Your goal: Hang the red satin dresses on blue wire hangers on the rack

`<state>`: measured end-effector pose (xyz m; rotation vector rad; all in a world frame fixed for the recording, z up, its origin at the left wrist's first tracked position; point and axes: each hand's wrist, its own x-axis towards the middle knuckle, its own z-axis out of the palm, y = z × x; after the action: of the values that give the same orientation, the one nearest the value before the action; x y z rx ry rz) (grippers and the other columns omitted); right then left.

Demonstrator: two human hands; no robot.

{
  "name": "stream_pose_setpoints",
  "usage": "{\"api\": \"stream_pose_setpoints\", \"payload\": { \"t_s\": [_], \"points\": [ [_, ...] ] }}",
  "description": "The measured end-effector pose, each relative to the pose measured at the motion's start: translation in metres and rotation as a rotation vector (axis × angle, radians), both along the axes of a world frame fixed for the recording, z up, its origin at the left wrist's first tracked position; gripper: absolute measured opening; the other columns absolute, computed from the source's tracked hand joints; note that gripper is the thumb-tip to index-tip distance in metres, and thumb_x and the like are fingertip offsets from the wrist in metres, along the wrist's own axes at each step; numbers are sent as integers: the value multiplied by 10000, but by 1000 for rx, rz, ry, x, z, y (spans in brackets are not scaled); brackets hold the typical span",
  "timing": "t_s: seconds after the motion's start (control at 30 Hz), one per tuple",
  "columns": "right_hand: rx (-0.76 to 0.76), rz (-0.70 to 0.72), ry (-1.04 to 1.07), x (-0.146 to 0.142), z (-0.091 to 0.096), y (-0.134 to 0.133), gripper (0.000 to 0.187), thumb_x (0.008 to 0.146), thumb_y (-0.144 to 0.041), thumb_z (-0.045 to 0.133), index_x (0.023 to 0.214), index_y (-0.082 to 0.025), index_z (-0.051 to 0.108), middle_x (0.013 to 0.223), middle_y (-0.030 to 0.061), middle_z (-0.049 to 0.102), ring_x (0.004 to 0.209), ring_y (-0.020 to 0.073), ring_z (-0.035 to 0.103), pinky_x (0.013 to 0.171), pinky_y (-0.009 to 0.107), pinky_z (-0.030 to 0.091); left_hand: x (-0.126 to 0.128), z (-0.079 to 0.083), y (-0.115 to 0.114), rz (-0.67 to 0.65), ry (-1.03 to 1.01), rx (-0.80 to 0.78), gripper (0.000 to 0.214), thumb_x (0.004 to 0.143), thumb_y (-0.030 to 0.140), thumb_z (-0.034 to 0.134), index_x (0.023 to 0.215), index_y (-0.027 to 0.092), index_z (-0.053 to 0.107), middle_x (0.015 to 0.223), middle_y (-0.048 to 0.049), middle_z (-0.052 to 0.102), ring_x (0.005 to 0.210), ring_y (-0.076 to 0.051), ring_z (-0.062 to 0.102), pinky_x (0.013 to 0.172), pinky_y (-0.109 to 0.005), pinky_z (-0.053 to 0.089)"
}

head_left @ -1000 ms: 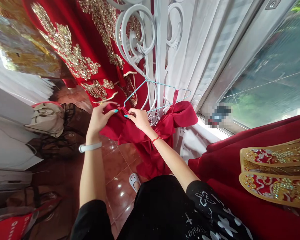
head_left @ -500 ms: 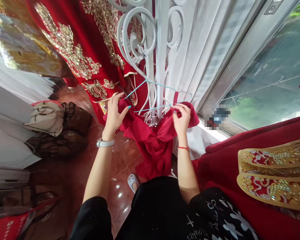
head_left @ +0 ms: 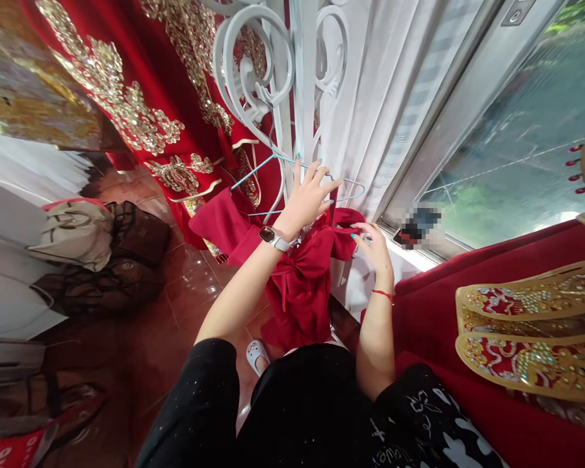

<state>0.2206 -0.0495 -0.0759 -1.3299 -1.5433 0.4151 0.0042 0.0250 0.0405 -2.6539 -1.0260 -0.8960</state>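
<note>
A plain red dress (head_left: 299,286) with a big bow at the front hangs on a thin light-blue wire hanger (head_left: 260,168), which is hooked on a white scrolled metal grille (head_left: 253,78). My left hand (head_left: 308,198) is raised over the hanger's right part, fingers spread, touching the wire near the dress strap. My right hand (head_left: 374,247) pinches the right shoulder edge of the dress, just right of the bow.
Red gowns with gold sequin embroidery (head_left: 112,97) hang at the left. A red and gold embroidered garment (head_left: 526,325) lies at the right. White curtains (head_left: 390,97) and a window (head_left: 517,149) stand behind. Bags (head_left: 92,247) sit on the brown tiled floor (head_left: 185,305).
My left hand left the dress's left shoulder and moved right and up onto the hanger, opening its fingers. My right hand shifted slightly right along the dress's right shoulder.
</note>
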Motion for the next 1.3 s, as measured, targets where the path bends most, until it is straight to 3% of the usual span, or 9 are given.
{"api": "stream_pose_setpoints", "payload": {
  "t_s": [0.13, 0.33, 0.47, 0.6, 0.7, 0.9, 1.1, 1.2, 1.3],
  "points": [
    [82, -129, -8, 19, 19, 12, 193, 832, -215, 548, 852, -203, 740, 968, 89, 709, 951, 251, 664, 933, 411, 509, -1, -4, -2, 24, 15, -2, 481, 930, 179, 584, 1396, 287, 628, 1452, -130, 570, 1515, -346, 375, 1252, -675, 248],
    [140, -184, -242, 15, 88, 37, 271, 853, -179, 510, 839, -248, 772, 1064, 68, 749, 961, 252, 675, 947, 389, 506, 2, -9, -8, 86, 32, 6, 567, 911, 122, 554, 1439, 322, 595, 1576, -111, 483, 1594, -344, 241, 1264, -691, 208],
    [139, -133, -401, -2, 118, 47, 288, 861, -160, 505, 813, -259, 772, 993, 51, 770, 1001, 278, 690, 969, 399, 510, 11, -29, -8, 121, 46, -5, 653, 919, 90, 446, 1543, 277, 480, 1699, -101, 328, 1622, -327, 147, 1283, -689, 122],
    [150, -135, -375, -5, 122, 62, 304, 832, -130, 494, 803, -238, 777, 963, 46, 793, 1049, 279, 718, 984, 396, 529, 25, -58, -10, 76, 3, -99, 717, 911, 35, 262, 1621, 124, 312, 1706, -148, 288, 1608, -246, 223, 1318, -560, 164],
    [146, -60, -359, 0, 122, 75, 314, 798, -105, 491, 770, -235, 775, 971, 29, 802, 1080, 268, 729, 994, 374, 534, 30, -68, -9, 45, -95, -163, 764, 861, -9, 239, 1620, 62, 277, 1718, -166, 239, 1609, -216, 217, 1310, -477, 229],
    [123, 174, -401, 4, 140, 84, 295, 796, -103, 506, 733, -233, 763, 912, 26, 798, 1006, 256, 746, 990, 348, 524, 29, -67, -8, -17, -208, -226, 779, 826, 23, 332, 1596, 138, 366, 1670, -141, 376, 1490, -227, 447, 1207, -442, 380],
    [107, 276, -539, -28, 162, 65, 337, 835, -75, 474, 740, -235, 755, 873, 15, 778, 904, 221, 725, 938, 330, 515, 22, -61, 1, -119, -398, -386, 723, 752, 35, 357, 1436, 121, 576, 1477, -141, 617, 1345, -269, 585, 1134, -463, 455],
    [91, 241, -521, -49, 160, 57, 340, 859, -69, 491, 925, -243, 775, 988, 32, 784, 981, 242, 713, 1005, 385, 512, 10, -61, 14, -226, -477, -609, 653, 749, 91, 404, 1364, 126, 621, 1303, -123, 721, 1185, -268, 679, 1050, -438, 534],
    [186, 230, -304, -69, 138, 48, 417, 898, -126, 525, 1249, -270, 697, 1301, 44, 719, 1265, 263, 636, 1154, 462, 455, 2, -70, 18, -291, -555, -659, 639, 837, 174, 463, 1474, 134, 504, 1443, -146, 633, 1324, -253, 612, 1122, -422, 495]
  ]
}}
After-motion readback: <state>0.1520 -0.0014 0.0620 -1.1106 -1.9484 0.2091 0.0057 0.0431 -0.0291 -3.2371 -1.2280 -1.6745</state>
